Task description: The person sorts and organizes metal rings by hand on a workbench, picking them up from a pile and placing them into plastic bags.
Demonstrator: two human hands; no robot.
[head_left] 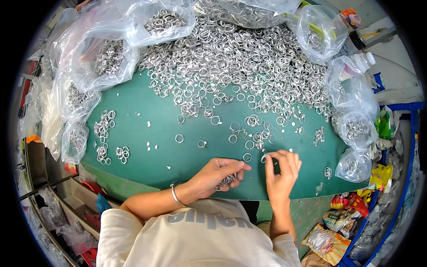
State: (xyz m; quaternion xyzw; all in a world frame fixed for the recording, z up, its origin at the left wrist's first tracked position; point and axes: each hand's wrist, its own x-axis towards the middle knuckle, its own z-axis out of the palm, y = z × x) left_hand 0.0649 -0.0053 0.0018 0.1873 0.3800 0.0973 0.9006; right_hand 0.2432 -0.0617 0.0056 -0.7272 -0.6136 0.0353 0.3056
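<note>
Working at the near edge of a green table (147, 147), the person keeps both hands close together. The right hand (282, 171) pinches one small metal ring (263, 158) between thumb and fingertips, raised just above the tabletop. The left hand (218, 175) is curled around a clutch of rings (227, 180), its fingers pressed together over them. Open green surface lies to the left of the hands, dotted with about seven single rings and three small clusters (one chain-like) (103, 133). A heap of loose rings (240, 66), too many to count, fills the far half. At least seven clear plastic bags of rings (111, 53) crowd the left, far and right edges, hemming in the sides.
</note>
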